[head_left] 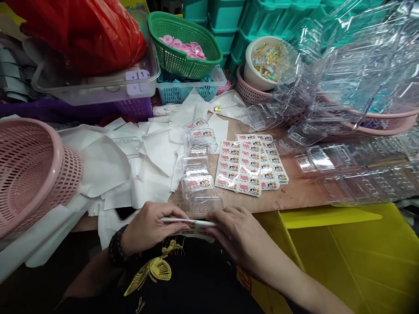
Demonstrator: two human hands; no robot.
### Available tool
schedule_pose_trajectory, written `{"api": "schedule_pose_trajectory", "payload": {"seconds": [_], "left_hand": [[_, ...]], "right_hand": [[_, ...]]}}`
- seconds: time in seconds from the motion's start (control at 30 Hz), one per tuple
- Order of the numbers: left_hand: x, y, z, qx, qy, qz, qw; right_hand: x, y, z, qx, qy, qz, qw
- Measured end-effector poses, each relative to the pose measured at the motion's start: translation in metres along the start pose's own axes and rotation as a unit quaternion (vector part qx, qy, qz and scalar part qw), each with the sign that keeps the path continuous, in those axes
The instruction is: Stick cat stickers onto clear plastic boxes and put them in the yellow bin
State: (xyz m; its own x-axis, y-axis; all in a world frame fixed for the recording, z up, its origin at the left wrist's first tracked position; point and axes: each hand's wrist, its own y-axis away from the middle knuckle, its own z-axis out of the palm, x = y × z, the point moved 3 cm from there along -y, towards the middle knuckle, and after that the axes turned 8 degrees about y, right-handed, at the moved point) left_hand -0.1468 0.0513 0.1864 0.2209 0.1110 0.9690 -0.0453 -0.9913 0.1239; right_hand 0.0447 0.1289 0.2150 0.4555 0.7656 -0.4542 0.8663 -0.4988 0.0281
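your left hand (153, 224) and right hand (237, 226) clamp opposite ends of a thin, white-backed, printed paper sticker sheet (202, 223), probably to keep it steady.

The right hand's fingers (224, 219) partly hide the held sticker sheet (196, 223), its print unreadably foreshortened; the left edge crops the pink basket (69, 168), the top the red bag (91, 37).
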Motion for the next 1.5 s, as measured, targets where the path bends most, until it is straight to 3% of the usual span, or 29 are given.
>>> {"api": "schedule_pose_trajectory", "payload": {"seconds": [0.17,0.33,0.43,0.53,0.7,0.77,0.83,0.9,0.93,1.03,1.13,1.23,1.37,1.5], "left_hand": [[-0.005,-0.002,0.021,-0.023,0.068,-0.021,0.997],[-0.016,0.001,0.030,0.008,0.150,-0.072,0.986],[-0.023,0.002,0.033,0.032,0.145,-0.088,0.985],[-0.027,0.001,0.038,0.040,0.205,-0.125,0.970],[-0.028,-0.004,0.045,-0.014,0.344,-0.172,0.923],[-0.029,-0.006,0.043,-0.012,0.344,-0.164,0.925],[-0.032,-0.008,0.040,-0.011,0.329,-0.166,0.930],[-0.034,-0.008,0.036,-0.023,0.315,-0.182,0.931],[-0.034,-0.008,0.033,-0.025,0.304,-0.184,0.935],[-0.028,-0.009,0.018,0.001,0.230,-0.131,0.964],[-0.016,-0.015,0.001,0.058,0.093,0.005,0.994],[-0.008,-0.024,-0.009,0.092,-0.031,0.100,0.990],[-0.011,-0.036,-0.014,0.081,-0.080,0.096,0.989],[-0.015,-0.041,-0.016,0.052,-0.056,0.071,0.995]], "right_hand": [[-0.005,0.007,0.001,0.053,-0.023,-0.027,0.998],[0.001,0.014,0.006,0.083,-0.076,0.015,0.994],[0.002,0.018,0.008,0.138,-0.080,0.003,0.987],[0.004,0.020,0.012,0.204,-0.057,-0.004,0.977],[0.011,0.021,0.024,0.246,0.076,0.007,0.966],[0.010,0.025,0.026,0.269,0.139,-0.041,0.952],[0.006,0.031,0.027,0.280,0.148,-0.137,0.939],[0.005,0.032,0.021,0.267,0.093,-0.185,0.941],[0.007,0.030,0.015,0.253,0.049,-0.177,0.950],[0.025,0.006,-0.008,0.229,-0.106,-0.019,0.967],[0.049,-0.038,-0.020,0.164,-0.268,0.129,0.941],[0.071,-0.084,-0.015,0.057,-0.357,0.189,0.913],[0.091,-0.119,0.000,-0.025,-0.396,0.245,0.885],[0.097,-0.130,0.003,-0.064,-0.388,0.253,0.884]]}}
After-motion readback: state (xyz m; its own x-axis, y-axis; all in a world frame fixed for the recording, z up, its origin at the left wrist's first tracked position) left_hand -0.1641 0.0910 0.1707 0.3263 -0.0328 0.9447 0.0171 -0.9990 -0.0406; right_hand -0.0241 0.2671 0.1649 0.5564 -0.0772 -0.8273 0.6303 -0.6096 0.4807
